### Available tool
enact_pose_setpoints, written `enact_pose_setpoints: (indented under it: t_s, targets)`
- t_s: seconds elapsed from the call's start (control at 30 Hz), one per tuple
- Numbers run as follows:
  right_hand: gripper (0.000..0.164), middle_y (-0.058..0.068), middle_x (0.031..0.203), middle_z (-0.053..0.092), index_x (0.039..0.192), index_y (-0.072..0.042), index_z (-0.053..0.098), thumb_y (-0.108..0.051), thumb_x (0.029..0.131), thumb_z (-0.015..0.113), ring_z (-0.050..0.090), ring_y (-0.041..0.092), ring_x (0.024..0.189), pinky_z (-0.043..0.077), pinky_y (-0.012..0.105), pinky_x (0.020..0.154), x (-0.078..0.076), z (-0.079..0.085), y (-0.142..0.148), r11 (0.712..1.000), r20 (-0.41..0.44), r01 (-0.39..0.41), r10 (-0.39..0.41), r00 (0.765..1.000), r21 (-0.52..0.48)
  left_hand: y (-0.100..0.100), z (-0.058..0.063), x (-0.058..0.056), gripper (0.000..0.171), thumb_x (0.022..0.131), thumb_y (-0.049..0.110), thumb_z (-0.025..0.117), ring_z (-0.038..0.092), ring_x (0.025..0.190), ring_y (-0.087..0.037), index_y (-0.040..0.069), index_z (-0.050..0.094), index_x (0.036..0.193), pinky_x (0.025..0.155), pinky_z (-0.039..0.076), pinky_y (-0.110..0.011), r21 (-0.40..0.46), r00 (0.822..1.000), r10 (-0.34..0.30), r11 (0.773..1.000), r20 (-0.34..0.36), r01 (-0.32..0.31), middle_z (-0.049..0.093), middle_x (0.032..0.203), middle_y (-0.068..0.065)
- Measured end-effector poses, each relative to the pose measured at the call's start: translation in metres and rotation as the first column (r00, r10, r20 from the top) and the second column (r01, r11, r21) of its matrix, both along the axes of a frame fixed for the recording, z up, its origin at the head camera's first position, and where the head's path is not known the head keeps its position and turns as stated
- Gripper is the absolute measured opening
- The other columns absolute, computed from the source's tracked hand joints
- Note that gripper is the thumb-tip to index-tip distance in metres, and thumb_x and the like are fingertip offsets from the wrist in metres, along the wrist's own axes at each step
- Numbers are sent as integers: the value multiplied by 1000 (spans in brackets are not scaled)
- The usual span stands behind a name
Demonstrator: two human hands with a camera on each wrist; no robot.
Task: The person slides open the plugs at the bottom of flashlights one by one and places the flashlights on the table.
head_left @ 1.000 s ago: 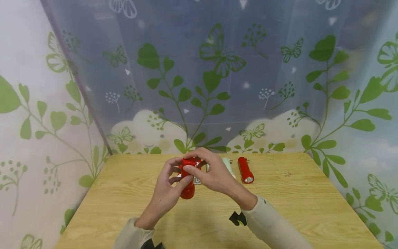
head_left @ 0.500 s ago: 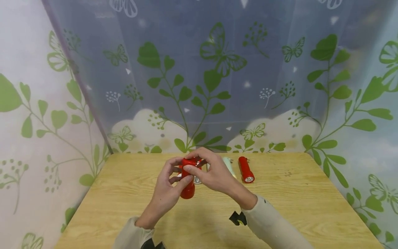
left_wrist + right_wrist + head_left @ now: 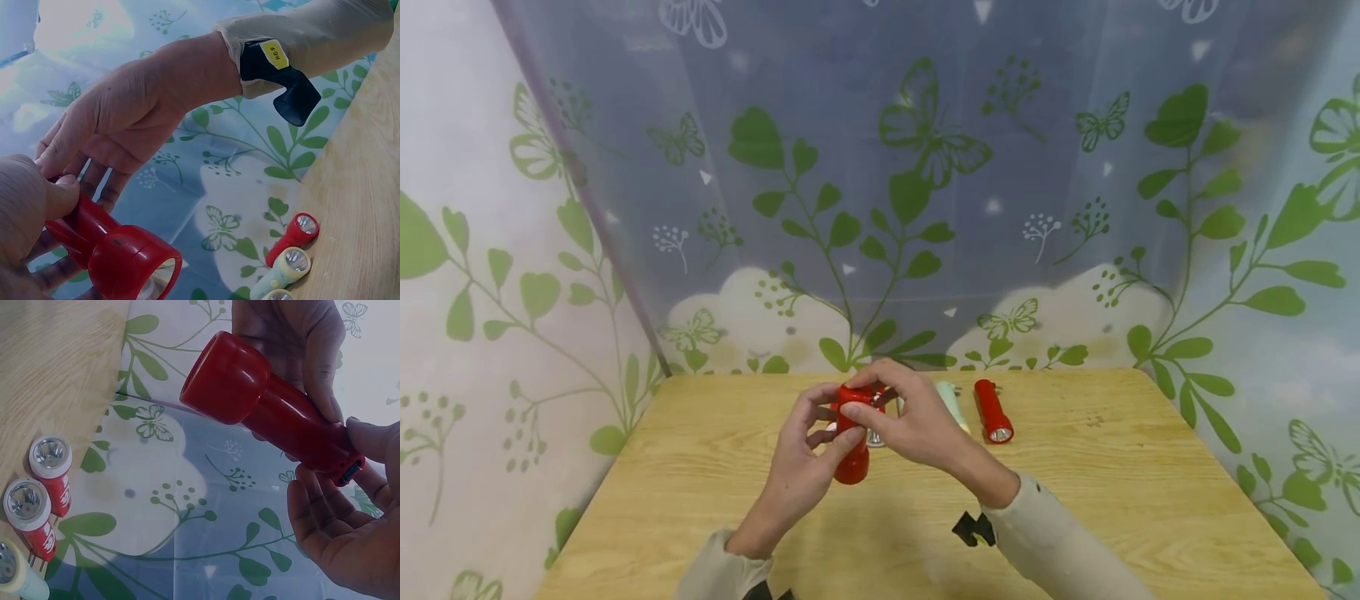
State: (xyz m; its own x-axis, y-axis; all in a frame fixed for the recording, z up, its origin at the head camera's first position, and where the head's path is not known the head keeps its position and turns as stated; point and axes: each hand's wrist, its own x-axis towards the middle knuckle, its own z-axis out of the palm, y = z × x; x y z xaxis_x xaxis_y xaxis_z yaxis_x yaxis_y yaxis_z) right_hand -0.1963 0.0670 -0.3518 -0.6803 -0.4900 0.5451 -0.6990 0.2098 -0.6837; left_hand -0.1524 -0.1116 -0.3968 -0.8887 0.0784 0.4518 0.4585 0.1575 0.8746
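A red flashlight [image 3: 852, 467] is held above the table, its wide head pointing down toward me. My left hand [image 3: 797, 475] grips its body from the left, thumb across the front. My right hand [image 3: 921, 417] pinches the tail end between thumb and fingers. In the right wrist view the flashlight [image 3: 294, 419] shows a small dark slot at its tail, close to the right thumb. The left wrist view shows the open rim of the flashlight's head [image 3: 134, 259], pale inside. The right palm hides part of the tail in the head view.
Behind the hands lie a pale green flashlight [image 3: 951, 402] and another red flashlight [image 3: 992, 412], toward the table's back edge. Red-and-white flashlights [image 3: 52, 464] stand out in the right wrist view, mostly hidden in the head view. A printed curtain [image 3: 1037, 192] surrounds the wooden table [image 3: 1112, 500].
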Motion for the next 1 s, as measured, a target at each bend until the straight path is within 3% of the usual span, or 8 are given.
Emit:
enact_pose_setpoints:
  t_s: [0.37, 1.0]
  targets:
    - [19, 0, 106, 72, 111, -16, 69, -20, 93, 74, 67, 12, 92, 59, 29, 80, 0, -2, 0, 1000, 7, -6, 6, 1000, -1, 0, -2, 0, 52, 91, 9, 74, 58, 105, -17, 14, 50, 137, 86, 58, -28, 2, 1000, 1, 1000, 19, -1, 58, 131, -5]
    - [17, 1, 104, 72, 105, -14, 68, -20, 92, 76, 68, 12, 92, 60, 34, 82, -2, -1, -3, 1000, -19, -6, 6, 1000, 5, -3, -4, -1, 51, 91, 6, 73, 57, 103, -16, 10, 50, 137, 85, 58, -27, -1, 1000, 3, 1000, -11, -3, 57, 132, -10]
